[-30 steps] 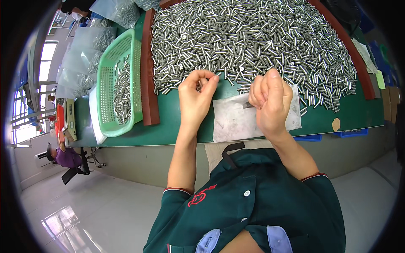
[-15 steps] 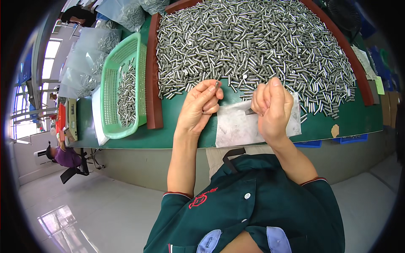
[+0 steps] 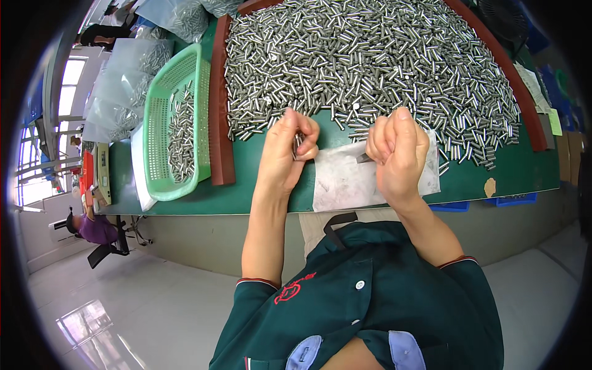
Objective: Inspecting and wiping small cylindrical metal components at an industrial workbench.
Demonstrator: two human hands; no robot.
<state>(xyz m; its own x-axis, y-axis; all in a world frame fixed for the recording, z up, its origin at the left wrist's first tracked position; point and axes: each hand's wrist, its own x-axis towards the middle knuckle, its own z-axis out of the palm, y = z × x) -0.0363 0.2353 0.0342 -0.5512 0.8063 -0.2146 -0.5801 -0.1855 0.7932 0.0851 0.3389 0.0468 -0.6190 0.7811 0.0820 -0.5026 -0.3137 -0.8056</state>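
Observation:
Over the front of the green table, my left hand (image 3: 287, 148) is closed with its fingers curled in. A bit of grey metal, seemingly a small metal pin (image 3: 299, 139), shows between the fingers, mostly hidden. My right hand (image 3: 399, 151) makes a fist with the thumb on top. From it a short, dark grey metal tip (image 3: 363, 158) of a tool sticks out toward the left; the rest of that tool is covered. Beneath the right hand lies a smudged white cloth or sheet (image 3: 339, 185). A broad heap of short shiny metal pins (image 3: 370, 61) spreads beyond both hands.
Reddish-brown bars (image 3: 222, 123) border the heap at left and right. A light green basket (image 3: 154, 185) holding more pins stands left, near clear bags (image 3: 120, 86) of parts. A green scale (image 3: 103, 176) sits farther left. Another person (image 3: 98, 229) sits beyond. Blue trays (image 3: 450, 207) show below the table edge.
My left hand has turned and its fingers have curled inward; the pin that showed at its fingertips is now mostly hidden. My right hand has hardly moved.

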